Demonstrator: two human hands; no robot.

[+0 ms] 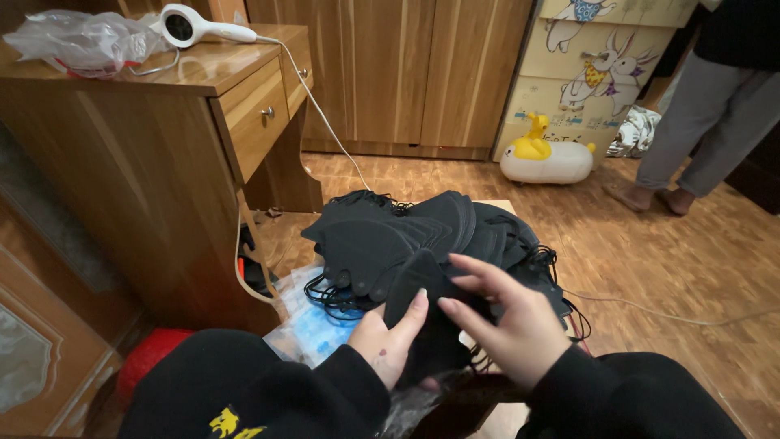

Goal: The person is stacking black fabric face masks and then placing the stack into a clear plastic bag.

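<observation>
A room with a wooden plank floor (650, 252) and tall wooden cupboard doors (406, 73) along the back wall. At far left stands a wooden desk (154, 154) with one drawer; on its top lie a crumpled clear plastic bag (81, 36) and a white hair dryer (195, 26), its cord trailing down to the floor. Low by the desk sits something red and rounded (146, 358) — what it is cannot be told. In the middle, a heap of black face masks (422, 232) rests on a small light surface, beside a clear packet of blue masks (321, 325). The left hand (388, 337) pinches a single black mask (422, 280) from below, thumb up against it; the right hand (508, 317) grips its upper edge with curled fingers. Further right — a yellow-and-white toy (544, 154), a cartoon-printed chest (601, 65), and another person's legs (699, 122).
</observation>
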